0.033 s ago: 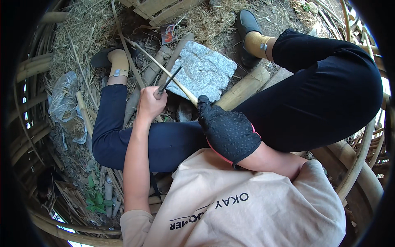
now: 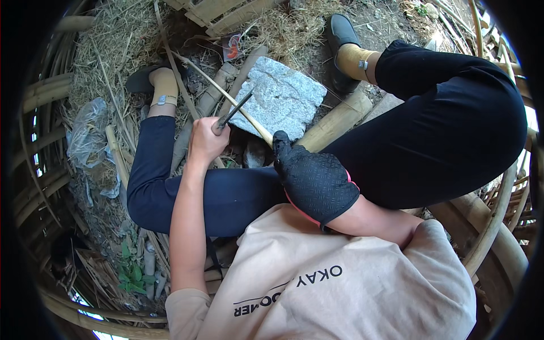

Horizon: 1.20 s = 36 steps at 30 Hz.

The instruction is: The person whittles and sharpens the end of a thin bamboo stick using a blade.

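Head view: 2 grips, 1 stick [image 2: 255, 125], 1 narrow blade [image 2: 237, 110], 1 stone block [image 2: 283, 99], 2 shoes [image 2: 343, 31]. Left grip [image 2: 207, 141], bare, clenched round the blade's handle; right grip [image 2: 311, 173], black-gloved, grasping the stick's thick end. Stick pale yellow, slim, tapering away from the right grip; runs diagonally across the block's left side, crossing the blade. Block light grey, rough. Stick's near end hidden by the glove, far tip hard to make out; handle mostly covered; blade-stick contact: cannot tell.
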Available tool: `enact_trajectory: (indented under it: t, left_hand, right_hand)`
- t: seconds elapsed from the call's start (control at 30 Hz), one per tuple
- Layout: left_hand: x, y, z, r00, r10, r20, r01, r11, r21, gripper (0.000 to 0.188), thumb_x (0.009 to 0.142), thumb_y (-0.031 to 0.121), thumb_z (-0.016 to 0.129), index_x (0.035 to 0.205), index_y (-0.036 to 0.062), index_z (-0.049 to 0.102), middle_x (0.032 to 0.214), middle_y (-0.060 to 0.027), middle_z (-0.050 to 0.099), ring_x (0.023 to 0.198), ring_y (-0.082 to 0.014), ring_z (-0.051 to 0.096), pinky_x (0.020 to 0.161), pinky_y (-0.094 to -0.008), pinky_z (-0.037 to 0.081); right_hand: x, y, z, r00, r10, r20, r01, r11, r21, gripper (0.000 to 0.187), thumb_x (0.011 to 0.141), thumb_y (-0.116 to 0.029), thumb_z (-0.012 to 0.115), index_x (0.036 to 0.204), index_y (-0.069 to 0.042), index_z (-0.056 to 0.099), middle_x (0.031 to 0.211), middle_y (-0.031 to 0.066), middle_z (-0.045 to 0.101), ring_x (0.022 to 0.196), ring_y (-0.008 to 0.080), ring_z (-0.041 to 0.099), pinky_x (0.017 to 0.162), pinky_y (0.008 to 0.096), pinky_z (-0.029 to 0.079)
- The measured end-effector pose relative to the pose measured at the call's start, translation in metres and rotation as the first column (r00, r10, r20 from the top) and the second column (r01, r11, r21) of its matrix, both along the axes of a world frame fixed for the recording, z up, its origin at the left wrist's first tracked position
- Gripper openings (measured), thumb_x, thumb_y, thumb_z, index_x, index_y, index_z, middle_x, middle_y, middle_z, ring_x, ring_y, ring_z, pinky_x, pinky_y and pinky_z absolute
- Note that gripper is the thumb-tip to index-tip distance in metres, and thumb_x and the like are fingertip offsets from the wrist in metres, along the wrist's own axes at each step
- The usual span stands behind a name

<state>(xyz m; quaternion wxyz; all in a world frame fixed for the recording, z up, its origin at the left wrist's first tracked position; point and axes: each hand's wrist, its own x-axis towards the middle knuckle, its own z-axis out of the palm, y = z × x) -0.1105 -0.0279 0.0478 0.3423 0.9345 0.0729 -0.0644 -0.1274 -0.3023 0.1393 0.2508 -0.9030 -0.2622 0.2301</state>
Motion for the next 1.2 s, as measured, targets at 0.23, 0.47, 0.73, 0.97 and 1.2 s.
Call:
enact_trajectory:
  t: [0.23,0.47,0.73,0.97,1.2]
  left_hand:
    - [0.006,0.005,-0.008,1.0,0.003,0.002,-0.003,0.999,0.043,0.024,0.08,0.01,0.066,0.065,-0.0039,0.054,0.054,-0.0162,0.046,0.047,-0.0194,0.045,0.051,-0.0387,0.038]
    - [0.011,0.034,-0.016,0.964,0.245,-0.101,-0.236,0.967,0.096,0.025,0.08,0.016,0.065,0.066,-0.0042,0.059,0.06,-0.0231,0.058,0.057,-0.0396,0.064,0.057,-0.0464,0.046]
    - [0.002,0.015,-0.002,0.998,0.056,0.008,-0.057,0.997,0.043,0.024,0.08,0.014,0.065,0.07,-0.0069,0.057,0.063,-0.0261,0.055,0.058,-0.044,0.058,0.057,-0.0457,0.045]
    - [0.006,-0.002,0.001,1.0,-0.01,-0.012,0.011,0.998,0.069,0.022,0.082,0.01,0.064,0.068,-0.0053,0.056,0.06,-0.0234,0.051,0.051,-0.0358,0.052,0.054,-0.0424,0.042]
    - [0.006,0.041,-0.019,0.963,0.259,-0.079,-0.245,0.957,0.157,0.023,0.08,0.017,0.064,0.074,-0.005,0.064,0.072,-0.0272,0.064,0.073,-0.0459,0.068,0.066,-0.0487,0.051]
  right_hand:
    - [-0.002,-0.002,-0.005,0.997,0.035,0.07,-0.033,0.999,-0.034,0.046,0.099,-0.015,0.054,0.14,0.006,0.051,0.085,0.0194,0.067,0.067,0.034,0.07,0.058,0.0464,0.054]
    - [0.0,0.001,-0.001,1.0,0.024,0.006,-0.024,1.0,0.019,0.047,0.099,-0.017,0.056,0.141,0.005,0.052,0.085,0.0189,0.067,0.067,0.0344,0.069,0.058,0.047,0.054]
    - [-0.002,-0.001,0.0,0.999,0.024,0.048,-0.025,0.999,0.026,0.047,0.099,-0.019,0.057,0.14,0.004,0.053,0.083,0.0184,0.066,0.065,0.034,0.068,0.058,0.0462,0.054]
    - [-0.001,-0.001,-0.001,0.997,0.038,0.065,-0.037,0.999,-0.014,0.048,0.098,-0.017,0.057,0.14,0.004,0.053,0.084,0.0193,0.066,0.066,0.0348,0.069,0.058,0.0467,0.054]
    - [-0.002,0.001,0.005,0.994,0.083,0.074,-0.083,0.997,-0.001,0.049,0.097,-0.015,0.055,0.14,0.007,0.051,0.083,0.0196,0.066,0.064,0.035,0.068,0.057,0.0464,0.053]
